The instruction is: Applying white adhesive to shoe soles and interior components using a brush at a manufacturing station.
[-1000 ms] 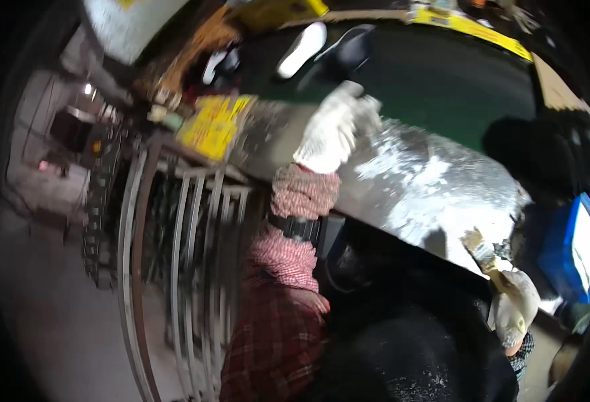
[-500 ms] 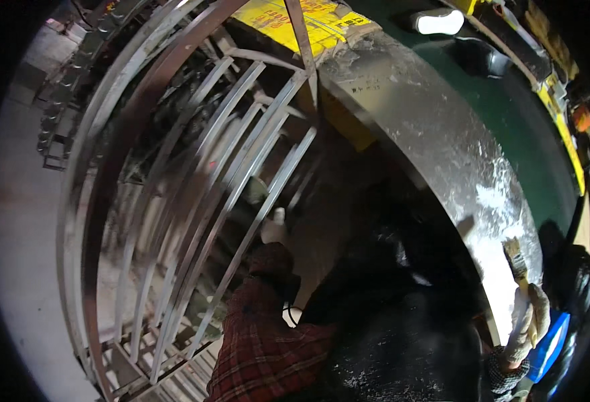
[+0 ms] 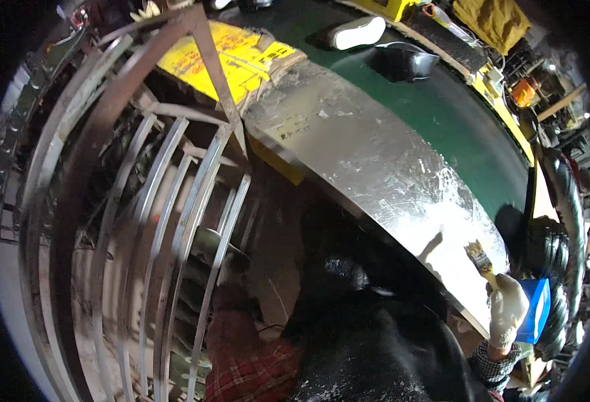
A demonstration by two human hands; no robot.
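My right hand (image 3: 507, 308), in a white glove, is closed on the handle of a small paintbrush (image 3: 479, 258) at the lower right. The bristles point up and hover at the near end of a long shiny metal sheet (image 3: 375, 167), casting a shadow on it. The sheet lies on a green table (image 3: 442, 114). My left arm, in a red plaid sleeve (image 3: 248, 362), reaches down at the lower middle beside a curved metal bar rack (image 3: 174, 201). The left hand itself is hidden in the dark by the bars.
Yellow cardboard (image 3: 221, 57) lies under the sheet's far end. A white oblong object (image 3: 356, 32) and a black object (image 3: 402, 61) rest on the green table. A blue container (image 3: 535, 311) sits by my right hand. Cluttered shelves line the far right.
A second ago my gloved left hand rested on the sheet; it has since dropped toward the rack and out of sight. The view has swung. The right hand still holds the brush.
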